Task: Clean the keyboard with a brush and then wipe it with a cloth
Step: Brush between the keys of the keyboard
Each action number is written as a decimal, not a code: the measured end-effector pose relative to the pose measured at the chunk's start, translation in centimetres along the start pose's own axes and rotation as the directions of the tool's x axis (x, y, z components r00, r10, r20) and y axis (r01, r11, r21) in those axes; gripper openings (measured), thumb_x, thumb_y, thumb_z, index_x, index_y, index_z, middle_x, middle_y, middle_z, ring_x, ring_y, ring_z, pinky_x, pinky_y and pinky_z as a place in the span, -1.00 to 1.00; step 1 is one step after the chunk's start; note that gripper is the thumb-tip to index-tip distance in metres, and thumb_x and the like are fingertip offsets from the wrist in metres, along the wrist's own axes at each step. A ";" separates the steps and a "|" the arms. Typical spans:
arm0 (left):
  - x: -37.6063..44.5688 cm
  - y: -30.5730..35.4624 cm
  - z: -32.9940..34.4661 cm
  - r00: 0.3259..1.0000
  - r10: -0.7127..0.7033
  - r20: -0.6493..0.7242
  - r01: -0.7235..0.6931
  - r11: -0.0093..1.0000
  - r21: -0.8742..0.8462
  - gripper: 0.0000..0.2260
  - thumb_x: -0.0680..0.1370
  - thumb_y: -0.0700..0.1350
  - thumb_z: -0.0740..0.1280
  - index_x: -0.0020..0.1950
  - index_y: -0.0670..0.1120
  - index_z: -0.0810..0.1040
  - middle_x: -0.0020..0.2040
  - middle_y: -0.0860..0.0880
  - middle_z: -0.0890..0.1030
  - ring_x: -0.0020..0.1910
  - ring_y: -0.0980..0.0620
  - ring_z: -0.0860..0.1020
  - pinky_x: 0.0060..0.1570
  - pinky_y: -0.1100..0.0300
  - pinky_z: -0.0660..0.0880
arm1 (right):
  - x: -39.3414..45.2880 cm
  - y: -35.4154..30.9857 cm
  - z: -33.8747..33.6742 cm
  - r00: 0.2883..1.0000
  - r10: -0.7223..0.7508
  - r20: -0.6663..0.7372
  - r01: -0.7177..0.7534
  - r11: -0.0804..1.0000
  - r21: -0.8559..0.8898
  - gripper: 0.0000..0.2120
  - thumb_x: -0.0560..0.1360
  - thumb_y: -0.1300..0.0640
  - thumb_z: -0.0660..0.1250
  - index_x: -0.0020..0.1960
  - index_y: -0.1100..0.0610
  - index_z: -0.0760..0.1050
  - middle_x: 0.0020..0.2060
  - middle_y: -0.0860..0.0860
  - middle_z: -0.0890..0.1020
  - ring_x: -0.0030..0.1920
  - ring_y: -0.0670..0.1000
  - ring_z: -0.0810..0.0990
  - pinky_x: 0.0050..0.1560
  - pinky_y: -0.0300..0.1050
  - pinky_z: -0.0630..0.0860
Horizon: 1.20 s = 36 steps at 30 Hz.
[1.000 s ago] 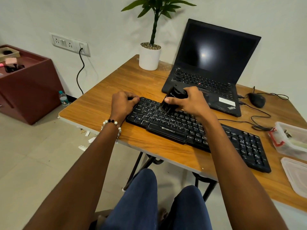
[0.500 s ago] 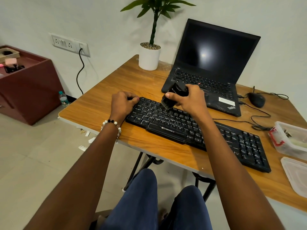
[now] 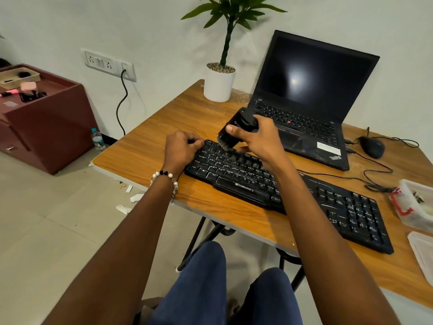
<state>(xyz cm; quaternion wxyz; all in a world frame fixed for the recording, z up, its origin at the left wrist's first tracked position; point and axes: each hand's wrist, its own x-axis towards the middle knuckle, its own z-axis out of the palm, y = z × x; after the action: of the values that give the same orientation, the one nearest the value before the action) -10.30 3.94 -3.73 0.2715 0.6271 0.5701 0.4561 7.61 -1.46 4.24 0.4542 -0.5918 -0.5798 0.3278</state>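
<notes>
- The wooden table with a light edge band and black folding legs (image 3: 145, 158) carries everything, and its near edge runs across the person's blue-trousered knees.
- An open black laptop with a dark screen (image 3: 311, 90) sits toward the table's far edge, near the far right corner, lid upright.
- The long black wired keyboard with white key legends (image 3: 304, 198) lies slantwise along the near edge, its left end toward the middle of the table and its right end close to the near right corner.
- A white round pot holding a green leafy plant (image 3: 219, 84) stands at the far left corner.
- A clear plastic box with a red clasp (image 3: 414, 205) rests at the right edge, with a flat clear plastic lid (image 3: 421, 252) just nearer.
- The right hand (image 3: 260, 139) is closed around a black stubby brush with short dark bristles (image 3: 234, 130), tilted, bristle tips at the keyboard's top row near its left end.
- The left hand (image 3: 180, 148), fingers curled, presses on the keyboard's left end; whether it grips the edge I cannot tell.
- A black wired mouse (image 3: 372, 146) lies right of the laptop.
- A white-and-black bead bracelet (image 3: 166, 178) circles the left wrist.
</notes>
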 end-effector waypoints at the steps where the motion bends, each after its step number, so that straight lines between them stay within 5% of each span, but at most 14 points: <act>1: 0.0 0.0 0.0 1.000 -0.002 0.003 0.002 1.000 -0.003 -0.86 0.48 -0.18 0.46 0.00 -0.19 0.69 -0.05 -0.09 0.70 -0.11 0.14 0.58 -0.22 0.60 0.35 | 0.1 -0.1 0.6 1.000 -0.003 -0.007 0.003 1.000 0.005 -0.62 0.40 0.07 0.52 0.12 0.20 0.52 -0.01 0.05 0.64 -0.01 0.01 0.66 -0.26 -0.14 0.63; 5: 0.2 -0.2 -0.1 0.999 -0.044 0.016 0.045 0.996 -0.074 -0.89 0.46 -0.20 0.47 -0.04 -0.18 0.70 -0.09 -0.09 0.70 -0.13 0.05 0.65 -0.05 0.19 0.59 | 0.6 -1.0 2.4 0.999 -0.044 0.024 0.045 0.997 -0.055 -0.60 0.38 0.08 0.55 0.11 0.20 0.51 -0.04 0.08 0.65 -0.09 0.05 0.68 -0.19 -0.08 0.66; 8: 0.3 -0.4 -0.2 0.998 -0.058 0.019 0.059 0.994 -0.097 -0.90 0.47 -0.25 0.45 -0.03 -0.19 0.69 -0.11 -0.08 0.69 -0.15 0.03 0.65 -0.05 0.10 0.62 | 0.7 -1.3 3.2 0.996 -0.072 0.055 0.080 0.985 -0.151 -0.66 0.35 0.05 0.57 -0.03 0.20 0.54 -0.15 0.11 0.68 -0.21 0.10 0.69 -0.21 -0.08 0.64; 14: 0.4 -0.6 -0.4 0.996 -0.079 0.027 0.082 0.988 -0.129 -0.88 0.46 -0.27 0.46 -0.02 -0.17 0.69 -0.10 -0.07 0.69 -0.13 0.05 0.65 -0.04 0.12 0.62 | 1.1 -0.6 3.4 0.994 -0.026 0.103 0.045 0.982 -0.183 -0.63 0.33 -0.01 0.57 -0.04 0.22 0.57 -0.19 0.11 0.70 -0.20 0.10 0.70 -0.21 -0.03 0.63; 17: 0.3 -0.4 -0.4 0.997 -0.071 0.022 0.073 0.990 -0.122 -0.89 0.45 -0.23 0.48 -0.03 -0.18 0.70 -0.12 -0.06 0.68 -0.14 0.05 0.64 -0.07 0.19 0.59 | 1.4 -0.4 2.5 0.981 0.020 0.192 -0.011 0.999 -0.050 -0.59 0.34 -0.03 0.56 0.02 0.23 0.58 -0.13 0.09 0.72 -0.12 0.11 0.71 -0.25 -0.08 0.61; 19: 0.4 -0.3 -0.4 0.996 -0.085 0.018 0.087 0.987 -0.132 -0.89 0.44 -0.22 0.49 -0.05 -0.17 0.70 -0.13 -0.04 0.68 -0.14 0.06 0.64 -0.08 0.22 0.57 | 1.5 -0.6 2.3 0.995 -0.004 0.104 0.003 1.000 0.018 -0.62 0.36 -0.01 0.55 0.02 0.23 0.59 -0.13 0.07 0.72 -0.11 0.07 0.71 -0.26 -0.13 0.58; 22: 0.4 -0.4 -0.4 0.995 -0.100 0.017 0.101 0.984 -0.148 -0.90 0.42 -0.22 0.51 -0.07 -0.16 0.70 -0.14 -0.04 0.69 -0.15 0.08 0.65 -0.08 0.20 0.59 | 1.3 -0.8 2.9 0.997 -0.078 0.009 0.078 0.993 -0.085 -0.64 0.36 -0.03 0.54 0.00 0.21 0.58 -0.15 0.06 0.71 -0.16 0.03 0.70 -0.18 -0.05 0.66; 28: 0.3 -0.5 -0.3 0.996 -0.089 0.005 0.089 0.986 -0.139 -0.88 0.44 -0.24 0.48 -0.04 -0.18 0.69 -0.10 -0.08 0.69 -0.13 0.06 0.65 -0.04 0.18 0.60 | 0.5 -1.4 2.8 0.987 -0.070 0.143 0.109 0.952 -0.288 -0.65 0.39 -0.04 0.52 -0.02 0.18 0.53 -0.14 0.07 0.67 -0.23 -0.01 0.66 -0.29 -0.17 0.62; 31: 0.4 -0.4 -0.3 0.996 -0.091 -0.002 0.090 0.985 -0.148 -0.87 0.42 -0.21 0.51 -0.05 -0.17 0.70 -0.11 -0.06 0.69 -0.13 0.08 0.65 -0.04 0.20 0.59 | 0.7 -2.5 1.6 0.983 -0.115 0.142 0.172 0.848 -0.501 -0.60 0.38 -0.07 0.52 -0.02 0.22 0.54 -0.15 0.05 0.63 -0.14 0.02 0.61 -0.15 -0.05 0.58; 36: 0.1 -0.2 -0.3 0.997 -0.080 -0.012 0.078 0.987 -0.140 -0.90 0.45 -0.21 0.48 -0.06 -0.18 0.70 -0.12 -0.07 0.70 -0.16 0.08 0.64 -0.06 0.19 0.60 | 0.6 -2.2 2.8 0.994 -0.107 0.037 0.113 0.957 -0.266 -0.60 0.36 -0.09 0.54 -0.02 0.19 0.56 -0.15 0.05 0.68 -0.12 0.01 0.67 -0.11 0.06 0.65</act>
<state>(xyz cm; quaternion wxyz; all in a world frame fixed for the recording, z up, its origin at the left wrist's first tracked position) -10.65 4.03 -3.75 0.3276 0.5795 0.5636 0.4891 4.27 -0.59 5.33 0.3810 -0.6108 -0.6557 0.2274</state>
